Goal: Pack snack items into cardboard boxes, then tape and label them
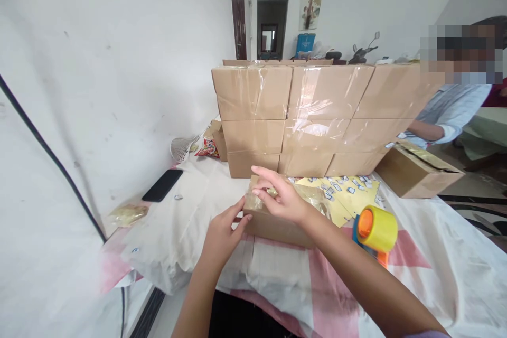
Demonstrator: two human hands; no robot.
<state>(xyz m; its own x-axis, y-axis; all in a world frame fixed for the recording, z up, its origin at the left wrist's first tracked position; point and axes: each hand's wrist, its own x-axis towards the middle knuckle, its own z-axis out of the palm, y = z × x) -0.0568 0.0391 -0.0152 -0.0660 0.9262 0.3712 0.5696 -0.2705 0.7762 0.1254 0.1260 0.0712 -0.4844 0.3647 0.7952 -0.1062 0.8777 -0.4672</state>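
A cardboard box lies on the cloth-covered table right in front of me, with shiny clear tape across its top. My left hand grips the box's left end, fingers at the upper corner and thumb on the near side. Over the left part of the box top is my right hand, its index finger stretched out and the others loosely bent apart. It hides part of the top, so contact with the tape is hard to judge. A yellow tape roll on a blue and orange dispenser stands to the right.
Taped cardboard boxes are stacked behind, like a wall. Yellow sheets with small stickers lie in front of them. Another box sits at the right, near a person's arm. A black phone and a white basket are left.
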